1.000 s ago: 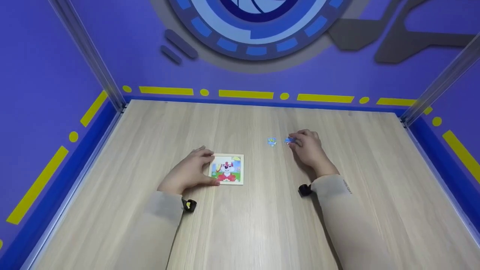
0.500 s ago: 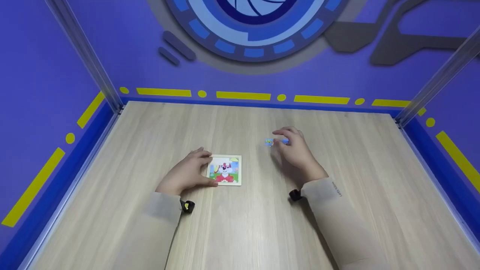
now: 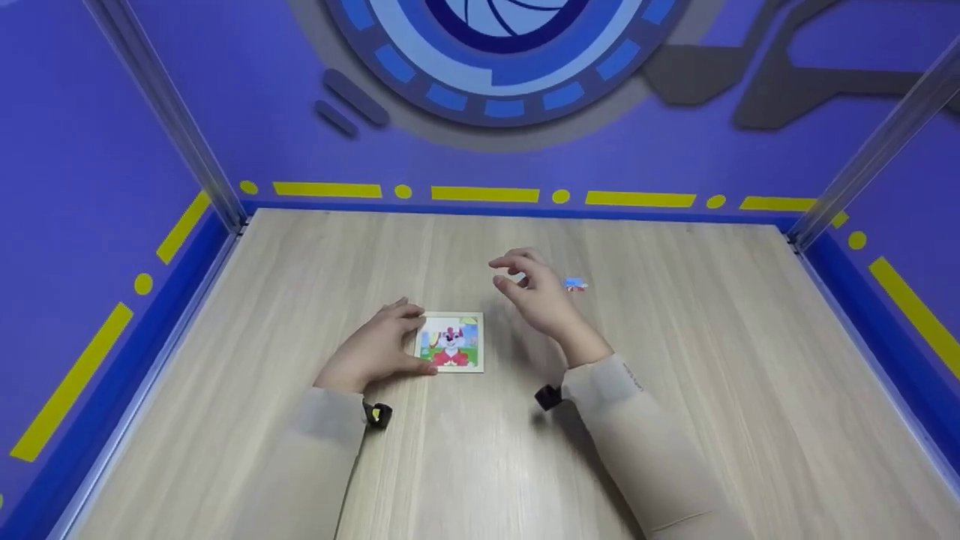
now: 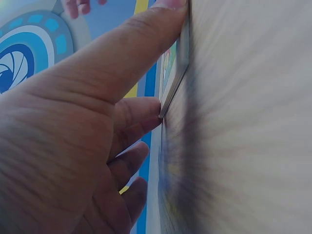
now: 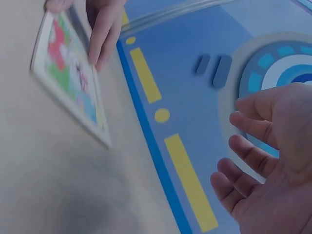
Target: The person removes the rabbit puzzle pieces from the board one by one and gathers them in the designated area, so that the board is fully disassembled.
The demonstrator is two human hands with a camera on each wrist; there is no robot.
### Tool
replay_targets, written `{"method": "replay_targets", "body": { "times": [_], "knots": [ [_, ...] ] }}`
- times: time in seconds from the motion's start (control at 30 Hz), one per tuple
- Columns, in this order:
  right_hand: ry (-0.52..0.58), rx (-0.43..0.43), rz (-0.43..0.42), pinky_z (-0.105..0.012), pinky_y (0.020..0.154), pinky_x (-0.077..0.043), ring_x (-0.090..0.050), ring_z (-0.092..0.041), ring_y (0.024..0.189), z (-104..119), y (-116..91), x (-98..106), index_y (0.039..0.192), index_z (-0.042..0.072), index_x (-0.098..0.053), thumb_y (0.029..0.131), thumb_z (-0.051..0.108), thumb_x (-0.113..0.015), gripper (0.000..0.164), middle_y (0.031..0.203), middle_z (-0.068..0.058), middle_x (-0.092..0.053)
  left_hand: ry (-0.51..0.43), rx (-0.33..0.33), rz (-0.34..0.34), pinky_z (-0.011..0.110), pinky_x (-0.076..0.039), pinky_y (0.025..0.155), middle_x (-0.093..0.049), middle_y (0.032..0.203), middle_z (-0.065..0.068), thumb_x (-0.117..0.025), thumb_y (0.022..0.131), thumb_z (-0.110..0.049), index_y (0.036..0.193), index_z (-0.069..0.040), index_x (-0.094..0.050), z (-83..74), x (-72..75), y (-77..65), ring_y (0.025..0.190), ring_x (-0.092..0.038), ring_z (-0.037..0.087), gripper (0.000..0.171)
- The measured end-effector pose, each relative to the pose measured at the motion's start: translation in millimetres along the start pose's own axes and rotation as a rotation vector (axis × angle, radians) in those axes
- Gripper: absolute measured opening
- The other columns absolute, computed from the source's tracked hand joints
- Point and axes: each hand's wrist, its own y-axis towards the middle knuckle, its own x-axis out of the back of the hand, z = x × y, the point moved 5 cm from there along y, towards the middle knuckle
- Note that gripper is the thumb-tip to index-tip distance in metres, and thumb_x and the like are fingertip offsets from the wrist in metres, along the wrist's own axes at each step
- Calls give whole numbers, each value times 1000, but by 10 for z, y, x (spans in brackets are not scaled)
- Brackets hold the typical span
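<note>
A small square jigsaw puzzle [image 3: 459,352] in a pale wooden frame lies on the table, showing a red and white cartoon animal, with a pale blank patch at its upper left. My left hand [image 3: 379,345] holds its left side, thumb on the near edge and fingers at the far corner. In the left wrist view the thumb and index finger touch the frame's edge. My right hand [image 3: 536,294] hovers right of the puzzle, its fingers loosely bent and apart; the right wrist view shows nothing between them. Just right of that hand lies a blue and red puzzle piece [image 3: 575,283].
The wood-grain table [image 3: 450,465] is bounded by a blue-purple back wall [image 3: 337,157] with yellow marks, and by side walls with metal corner posts. A small black device [image 3: 549,397] sits at each wrist.
My right hand has let go of the blue and red piece and moved left toward the puzzle. The other loose piece is no longer visible. My left hand stays on the puzzle.
</note>
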Motion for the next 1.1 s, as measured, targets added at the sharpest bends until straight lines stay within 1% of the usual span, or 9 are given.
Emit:
{"method": "replay_targets", "body": {
  "times": [0.2, 0.3, 0.47, 0.57, 0.7, 0.8, 0.9, 1.0, 1.1],
  "knots": [
    [79, 13, 64, -37, 105, -53, -62, -27, 128, 97, -38, -194, 141, 11, -77, 113, 24, -68, 32, 153, -10, -63, -9, 10, 4, 57, -29, 144, -51, 176, 12, -103, 80, -48, 160, 0, -61, -3, 5, 4, 177, -26, 39, 103],
    [82, -7, 80, -38, 107, -54, -63, -24, 126, 60, -48, -273, 141, 12, -76, 113, 24, -69, 31, 151, -9, -64, -2, 6, -1, 57, -29, 144, -51, 177, 12, -104, 80, -49, 161, 0, -61, -14, 11, 17, 177, -26, 39, 104],
    [79, -45, 112, -45, 113, -57, -66, -25, 125, -54, -58, -429, 142, 7, -75, 113, 21, -68, 33, 145, -10, -69, -4, 17, -1, 56, -29, 144, -51, 177, 12, -103, 80, -50, 161, -1, -62, -14, 9, 13, 177, -26, 37, 103],
    [53, -64, 163, -48, 117, -57, -66, -25, 127, -129, -75, -542, 145, 5, -73, 113, 20, -66, 35, 145, -12, -70, -6, 22, 3, 57, -29, 144, -51, 177, 12, -103, 80, -51, 161, -1, -61, -11, 2, -1, 177, -25, 37, 104],
    [-21, -76, 219, -49, 115, -57, -65, -25, 125, -191, -93, -650, 146, 5, -73, 113, 16, -67, 35, 146, -12, -69, -1, 16, 14, 57, -29, 144, -50, 178, 12, -102, 82, -53, 162, -1, -60, 3, 4, -4, 177, -24, 38, 104],
    [-70, -64, 229, -48, 115, -56, -65, -27, 125, -193, -81, -681, 145, 5, -74, 111, 12, -69, 35, 148, -13, -69, 2, 9, 11, 57, -29, 144, -50, 178, 13, -101, 82, -51, 162, -1, -60, 10, 30, -1, 177, -24, 39, 103],
    [-90, -55, 240, -49, 118, -57, -66, -29, 131, -200, -69, -700, 144, 5, -75, 110, 8, -69, 34, 151, -14, -68, 5, 10, 7, 58, -29, 144, -50, 177, 13, -102, 82, -50, 162, -1, -60, 14, 50, -9, 177, -25, 40, 103],
    [-124, -51, 259, -51, 121, -57, -66, -32, 136, -223, -81, -713, 141, 5, -77, 109, 7, -69, 33, 151, -14, -67, -4, 10, 14, 57, -29, 144, -50, 177, 13, -102, 82, -49, 162, -1, -60, 11, 36, -15, 177, -24, 39, 102],
    [-180, -37, 283, -52, 125, -54, -63, -34, 141, -251, -106, -723, 134, 6, -80, 108, 6, -70, 28, 150, -14, -67, -10, 6, 17, 56, -30, 144, -50, 177, 12, -102, 82, -50, 162, 0, -60, 0, 2, -7, 177, -24, 38, 103]
  ]
}}
